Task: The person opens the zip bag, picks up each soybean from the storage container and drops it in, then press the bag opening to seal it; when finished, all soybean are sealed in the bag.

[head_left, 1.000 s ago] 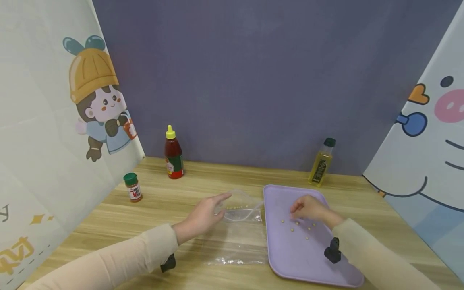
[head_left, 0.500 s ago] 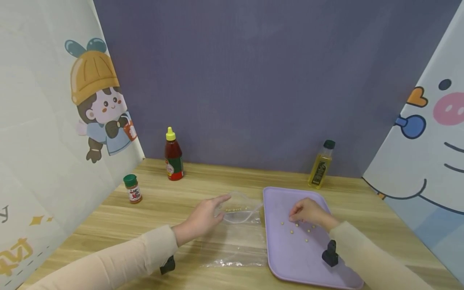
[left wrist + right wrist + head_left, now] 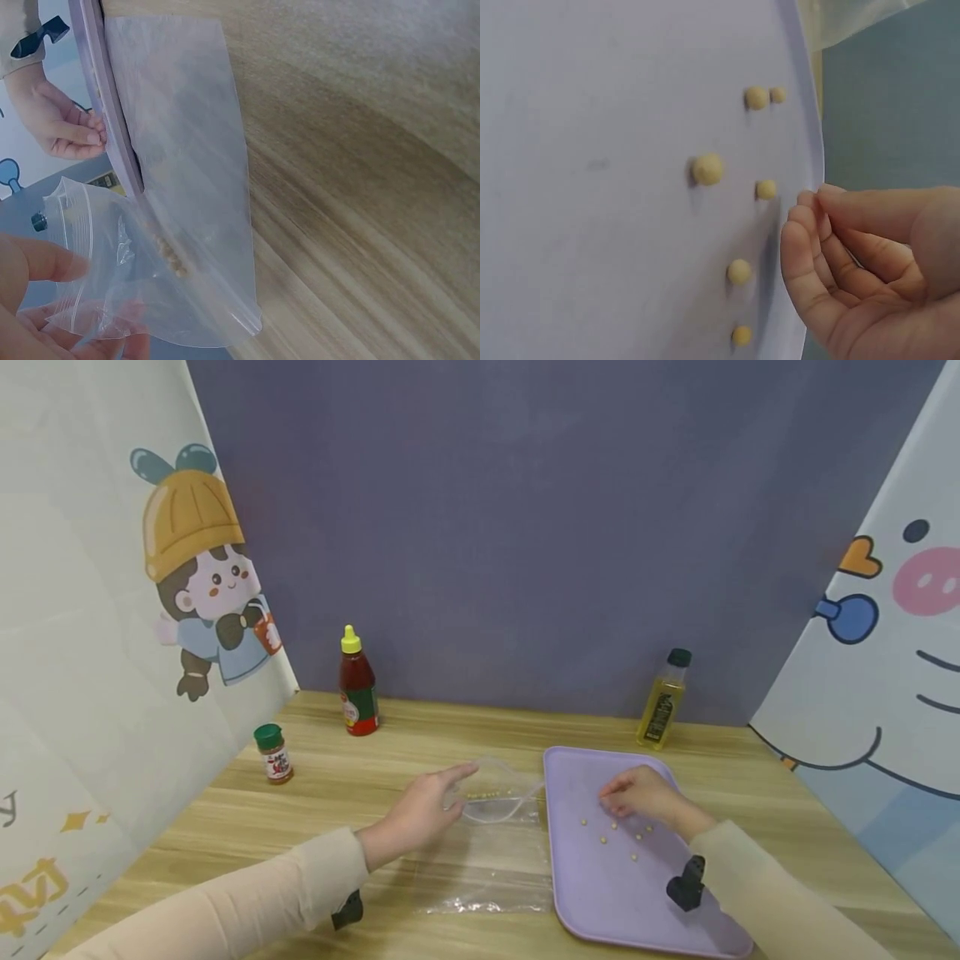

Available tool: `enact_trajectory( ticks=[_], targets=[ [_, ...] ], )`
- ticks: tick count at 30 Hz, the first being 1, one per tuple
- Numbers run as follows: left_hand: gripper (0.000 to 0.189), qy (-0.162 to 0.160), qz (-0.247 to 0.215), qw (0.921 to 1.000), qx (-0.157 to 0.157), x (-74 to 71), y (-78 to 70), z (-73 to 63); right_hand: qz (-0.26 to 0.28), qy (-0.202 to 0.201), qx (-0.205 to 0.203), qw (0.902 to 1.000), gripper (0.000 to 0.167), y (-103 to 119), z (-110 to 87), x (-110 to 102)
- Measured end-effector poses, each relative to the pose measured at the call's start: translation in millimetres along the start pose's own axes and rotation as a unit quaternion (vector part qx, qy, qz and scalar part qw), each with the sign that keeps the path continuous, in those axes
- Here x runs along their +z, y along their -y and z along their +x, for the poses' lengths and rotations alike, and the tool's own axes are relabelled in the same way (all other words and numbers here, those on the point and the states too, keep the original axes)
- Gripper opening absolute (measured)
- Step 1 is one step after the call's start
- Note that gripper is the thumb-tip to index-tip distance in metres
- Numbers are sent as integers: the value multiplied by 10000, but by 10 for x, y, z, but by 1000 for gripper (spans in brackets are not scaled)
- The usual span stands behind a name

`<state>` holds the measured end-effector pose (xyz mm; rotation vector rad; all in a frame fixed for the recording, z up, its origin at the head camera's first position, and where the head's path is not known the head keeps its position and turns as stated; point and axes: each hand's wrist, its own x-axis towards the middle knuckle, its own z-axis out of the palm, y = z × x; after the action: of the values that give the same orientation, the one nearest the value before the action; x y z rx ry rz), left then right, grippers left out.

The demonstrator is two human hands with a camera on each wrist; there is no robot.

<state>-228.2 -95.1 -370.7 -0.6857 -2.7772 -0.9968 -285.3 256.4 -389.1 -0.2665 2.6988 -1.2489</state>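
A clear zip-lock bag (image 3: 487, 864) lies on the wooden table, its mouth held up and spread. My left hand (image 3: 420, 810) grips that mouth; in the left wrist view some fingers show through the plastic. A small row of pale round beans (image 3: 171, 255) sits inside the bag. To its right is the lilac tray (image 3: 600, 902), with several yellowish beans (image 3: 707, 169) scattered on it. Over the tray's far half, my right hand (image 3: 645, 795) has its thumb tip against its curled fingers. Nothing shows between those fingertips in the right wrist view.
A red sauce bottle (image 3: 359, 693) with a yellow cap stands at the back left, and a green-capped spice jar (image 3: 275, 756) nearer the left edge. Behind the tray is an oil bottle (image 3: 662, 706). A dark wall panel (image 3: 487, 543) closes off the back.
Hardly anything differs: my right hand shifts slightly over the tray, its fingertips still together. The left hand and the bag keep their place. The tray's beans have not moved.
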Motion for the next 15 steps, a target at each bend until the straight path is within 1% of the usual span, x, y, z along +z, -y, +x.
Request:
enact_trajectory(
  ticks=[6,9,12,15],
  targets=[
    [60,20,-77,10000,18,12,-1,-4,26,-11,-52,10000,24,150,-19,29],
    [60,40,-95,9999,0,17,-14,-1,338,12,-147,9993,30,245,-15,61],
    [60,52,-99,9999,-11,14,-29,5,762,93,-325,9965,35,368,-19,89],
    [60,75,-82,9999,-57,10,-35,10,1052,148,-518,9930,36,501,-21,129]
  ],
)
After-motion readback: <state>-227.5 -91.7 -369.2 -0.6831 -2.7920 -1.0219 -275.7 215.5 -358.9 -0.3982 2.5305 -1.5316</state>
